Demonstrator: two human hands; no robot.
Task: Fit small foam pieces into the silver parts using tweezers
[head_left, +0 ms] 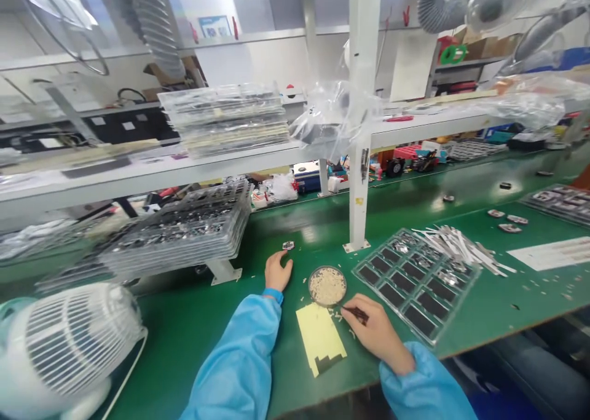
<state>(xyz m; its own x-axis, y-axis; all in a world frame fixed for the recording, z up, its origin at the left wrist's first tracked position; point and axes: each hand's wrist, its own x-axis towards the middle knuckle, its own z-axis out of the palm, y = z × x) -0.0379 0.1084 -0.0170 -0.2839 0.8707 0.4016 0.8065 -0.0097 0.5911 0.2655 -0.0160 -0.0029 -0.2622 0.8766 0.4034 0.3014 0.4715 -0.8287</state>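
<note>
A white fan [78, 349] stands at the near left of a green workbench [170, 340] as a person in blue sleeves works with bare hands. The right hand [375, 328] pinches a slim dark tool [359, 315], its tip near a round dish [345, 292] of pale bits [327, 285]. A notched yellow sheet [320, 334] lies just on the near side of the dish. Beyond, the left hand [277, 273] reaches out, thumb and fingers parted, beside a small part [288, 245] lying on the bench; whether they touch cannot be told. To the right, white strips [456, 248] lie partly across a clear tray [394, 309] holding dark rectangles. Farther back, a white post [358, 223] stands below a stack of clear sheets [225, 122] on a shelf [221, 166].
</note>
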